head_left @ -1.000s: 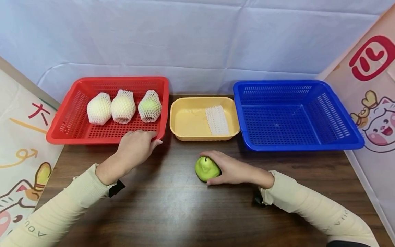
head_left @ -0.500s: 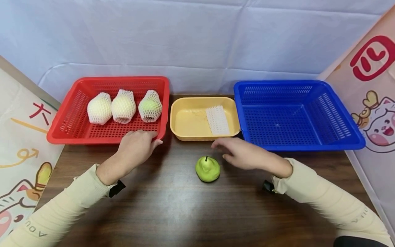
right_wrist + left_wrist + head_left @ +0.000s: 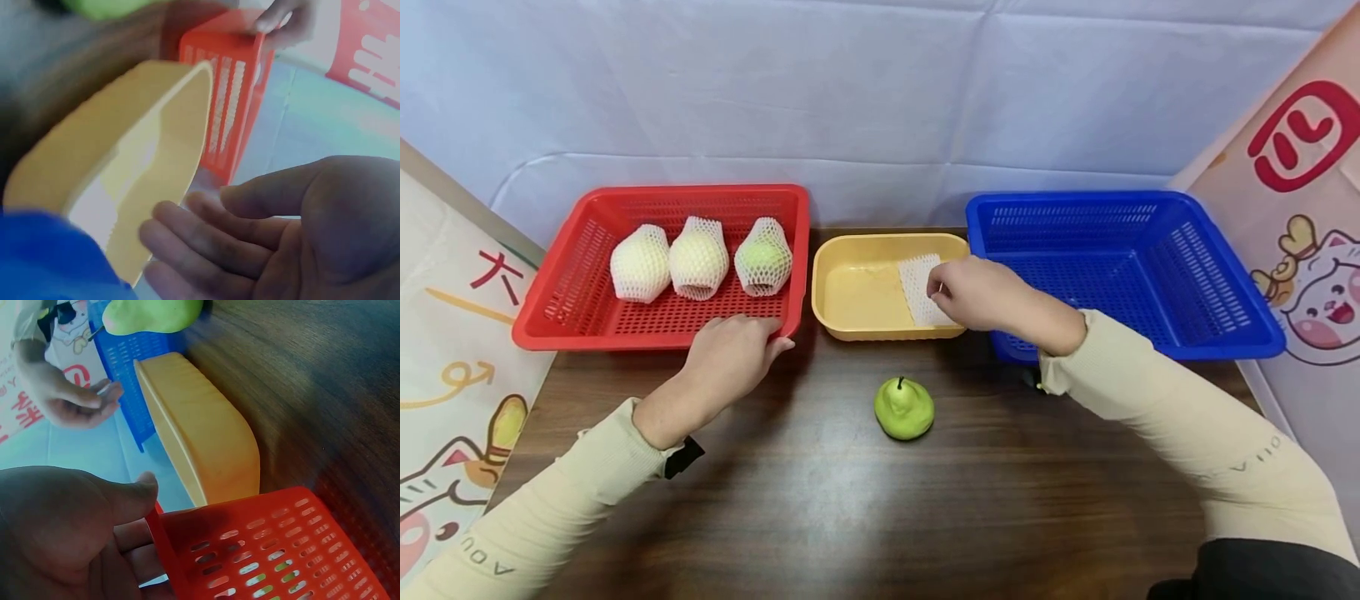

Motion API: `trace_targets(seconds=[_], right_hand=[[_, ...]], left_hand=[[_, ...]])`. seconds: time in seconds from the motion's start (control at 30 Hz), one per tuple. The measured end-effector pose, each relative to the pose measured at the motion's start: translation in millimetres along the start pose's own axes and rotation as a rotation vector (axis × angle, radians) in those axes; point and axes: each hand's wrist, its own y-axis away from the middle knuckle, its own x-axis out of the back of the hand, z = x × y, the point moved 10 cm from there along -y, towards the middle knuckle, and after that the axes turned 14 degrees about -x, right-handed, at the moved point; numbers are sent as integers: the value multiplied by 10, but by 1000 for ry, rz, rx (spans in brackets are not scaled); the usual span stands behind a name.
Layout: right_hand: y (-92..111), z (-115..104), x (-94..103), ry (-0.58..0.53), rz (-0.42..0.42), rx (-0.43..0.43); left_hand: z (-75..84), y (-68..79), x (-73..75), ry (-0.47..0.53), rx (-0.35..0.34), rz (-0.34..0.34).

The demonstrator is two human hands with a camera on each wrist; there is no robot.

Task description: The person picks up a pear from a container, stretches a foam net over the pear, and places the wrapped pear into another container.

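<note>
My left hand grips the near right corner of the red basket; in the left wrist view the thumb lies on the rim and the fingers curl behind the wall. Over the right end of the yellow tray hovers my right hand, fingers loosely bent. The right wrist view shows nothing between its thumb and fingers. Beneath it, a flat white foam net sleeve lies in the tray, partly hidden by the hand. A green pear stands stem up on the table, in front of the tray.
Inside the red basket sit three pears in white foam nets, such as the middle netted pear. A blue basket stands right of the tray, partly behind my right forearm. A pale cloth wall closes off the back.
My right hand has let go of the pear, leaving it on the table, and has moved up and back to over the tray. The left hand has stayed on the red basket.
</note>
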Motion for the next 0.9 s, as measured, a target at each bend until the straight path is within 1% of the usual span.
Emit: trace_targets(seconds=[0.07, 0.2, 0.27, 0.3, 0.4, 0.53, 0.7, 0.77, 0.8, 0.9], right_hand=[[-84, 9, 38, 59, -10, -29], [-232, -11, 199, 114, 0, -72], [-305, -8, 290, 141, -6, -111], [-347, -3, 327, 154, -15, -124], [-479, 37, 376, 193, -90, -174], [-648, 99, 375, 199, -185, -230], [-797, 199, 262, 139, -251, -331], [-842, 224, 192, 114, -261, -367], [-866, 225, 166, 106, -254, -377], [-939, 205, 100, 126, -217, -389]], left_hand=[[-3, -6, 2, 3, 0, -3], [-10, -17, 1, 7, 4, -19], [-10, -24, 5, 8, 1, -24], [-9, -27, 7, 8, -1, -25], [-2, -33, 11, 11, -7, -26], [6, -29, 18, 10, -4, -20], [29, -26, 1, 5, -8, -20], [37, -24, -6, -2, -10, -22], [39, -23, -5, -8, -11, -20], [50, -25, 18, -26, -18, -8]])
